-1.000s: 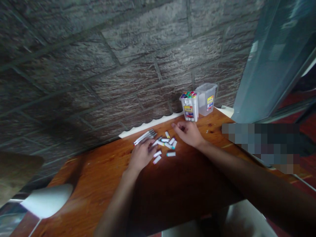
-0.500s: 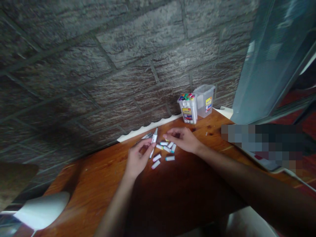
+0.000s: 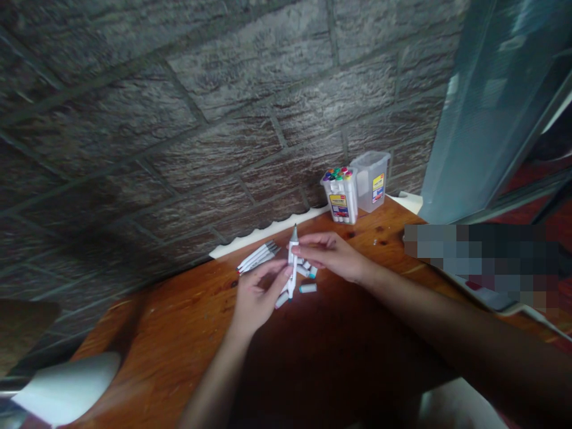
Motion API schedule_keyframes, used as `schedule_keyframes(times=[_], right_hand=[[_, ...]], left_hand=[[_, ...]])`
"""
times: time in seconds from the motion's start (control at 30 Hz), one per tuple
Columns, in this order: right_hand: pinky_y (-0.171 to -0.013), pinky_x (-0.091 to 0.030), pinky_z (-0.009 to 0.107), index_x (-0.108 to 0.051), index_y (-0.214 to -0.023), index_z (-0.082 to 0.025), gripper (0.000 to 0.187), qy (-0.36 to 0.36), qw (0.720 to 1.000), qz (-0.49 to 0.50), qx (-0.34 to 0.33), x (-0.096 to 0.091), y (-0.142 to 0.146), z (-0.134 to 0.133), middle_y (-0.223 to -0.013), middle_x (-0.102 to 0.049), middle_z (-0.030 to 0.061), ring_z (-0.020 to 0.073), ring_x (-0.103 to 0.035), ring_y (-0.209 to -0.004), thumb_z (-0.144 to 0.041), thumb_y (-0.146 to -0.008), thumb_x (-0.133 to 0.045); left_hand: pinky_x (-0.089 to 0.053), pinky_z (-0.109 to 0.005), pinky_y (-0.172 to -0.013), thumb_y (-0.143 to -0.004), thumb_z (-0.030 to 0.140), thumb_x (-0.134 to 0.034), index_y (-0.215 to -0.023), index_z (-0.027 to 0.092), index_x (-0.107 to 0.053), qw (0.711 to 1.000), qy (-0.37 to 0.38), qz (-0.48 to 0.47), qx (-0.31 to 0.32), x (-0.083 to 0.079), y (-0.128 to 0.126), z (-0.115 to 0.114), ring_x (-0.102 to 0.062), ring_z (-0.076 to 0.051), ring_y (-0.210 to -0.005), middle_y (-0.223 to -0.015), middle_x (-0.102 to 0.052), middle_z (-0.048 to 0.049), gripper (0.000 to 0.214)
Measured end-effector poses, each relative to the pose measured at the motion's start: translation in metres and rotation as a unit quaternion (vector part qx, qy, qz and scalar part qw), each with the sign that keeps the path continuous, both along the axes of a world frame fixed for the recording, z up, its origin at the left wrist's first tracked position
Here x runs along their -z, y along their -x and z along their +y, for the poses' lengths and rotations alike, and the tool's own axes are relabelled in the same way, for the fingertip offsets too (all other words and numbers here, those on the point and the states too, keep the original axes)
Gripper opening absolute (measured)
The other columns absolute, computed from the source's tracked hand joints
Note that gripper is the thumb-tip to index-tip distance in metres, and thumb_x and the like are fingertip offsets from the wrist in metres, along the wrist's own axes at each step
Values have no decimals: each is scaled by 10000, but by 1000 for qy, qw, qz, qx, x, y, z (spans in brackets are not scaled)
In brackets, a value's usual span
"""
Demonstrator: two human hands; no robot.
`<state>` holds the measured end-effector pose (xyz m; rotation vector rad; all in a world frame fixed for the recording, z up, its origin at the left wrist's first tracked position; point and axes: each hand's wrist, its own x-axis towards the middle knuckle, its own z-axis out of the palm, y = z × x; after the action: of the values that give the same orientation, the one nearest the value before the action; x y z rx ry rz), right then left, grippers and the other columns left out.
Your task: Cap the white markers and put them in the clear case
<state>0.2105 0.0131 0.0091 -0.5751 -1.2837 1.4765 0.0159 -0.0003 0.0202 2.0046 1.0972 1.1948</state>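
A white marker (image 3: 292, 271) without a cap stands almost upright, its grey nib end at the top. Its lower barrel is pinched between thumb and fingers of my left hand (image 3: 258, 298). From the other side, the thumb of my right hand (image 3: 333, 256) presses on the upper barrel, with the fingers closed beside it. Behind and below the hands lie several loose white caps with coloured ends, partly covered; one cap (image 3: 308, 288) lies apart at the front. To the left, several uncapped markers (image 3: 258, 257) rest side by side, grey ends pointing toward the wall.
A clear case full of capped markers (image 3: 342, 205) stands by the stone wall (image 3: 268, 137), next to a clear plastic container (image 3: 373, 185). A white scalloped strip (image 3: 272, 229) runs along the wooden table's (image 3: 179, 339) back edge. A white lamp head (image 3: 71, 384) is at lower left.
My left hand has moved slightly right and turned the marker upright. My right thumb now touches its upper barrel. The row of uncapped markers shows more fully.
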Motion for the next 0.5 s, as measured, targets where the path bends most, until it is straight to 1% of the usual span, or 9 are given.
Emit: schedule_keyframes(times=[0.07, 0.13, 0.2, 0.33, 0.4, 0.5], right_hand=[[-451, -257, 196, -726, -873, -168, 272, 12, 1000, 5, 8, -2, -1, 0, -588, -544, -61, 41, -354, -474, -416, -764, -745], [-444, -233, 197, -717, -858, -159, 282, 21, 1000, 14, 4, -4, -1, 0, -575, -512, -65, 40, -329, -472, -423, -766, -741], [-439, -216, 201, -710, -847, -152, 297, 29, 999, 18, -4, -5, 0, -1, -557, -480, -70, 41, -308, -470, -434, -760, -741], [-434, -203, 208, -698, -823, -144, 333, 35, 999, 10, -11, -6, 0, -2, -533, -454, -75, 46, -295, -470, -464, -742, -744], [-435, -203, 209, -693, -820, -143, 341, 32, 999, 6, -9, -6, 0, -2, -537, -457, -73, 45, -298, -470, -473, -746, -738], [-437, -209, 209, -687, -817, -146, 333, 31, 1000, 0, -8, -5, -1, -1, -549, -467, -71, 44, -305, -470, -470, -755, -731]], left_hand=[[-548, -276, -647, -794, 380, -721, -930, 169, -754, 997, 66, -37, 31, -1, -1, -1, -672, -172, -668, -792, -755, -51, 253], [-525, -253, -557, -793, 386, -726, -967, 166, -752, 986, 136, -66, 68, -1, -1, 0, -643, -152, -585, -718, -733, -39, 282], [-494, -235, -509, -796, 380, -728, -995, 163, -749, 975, 182, -88, 89, 2, 0, 1, -614, -137, -548, -675, -707, -30, 295], [-424, -210, -431, -787, 392, -736, -1029, 161, -743, 962, 222, -114, 107, 9, 3, 4, -586, -136, -544, -663, -678, -35, 335], [-391, -200, -398, -777, 404, -743, -1037, 163, -740, 959, 235, -119, 105, 10, 4, 5, -573, -134, -531, -657, -673, -35, 354], [-395, -200, -400, -770, 404, -749, -1027, 166, -742, 957, 243, -121, 100, 10, 4, 6, -577, -134, -538, -682, -686, -41, 350]])
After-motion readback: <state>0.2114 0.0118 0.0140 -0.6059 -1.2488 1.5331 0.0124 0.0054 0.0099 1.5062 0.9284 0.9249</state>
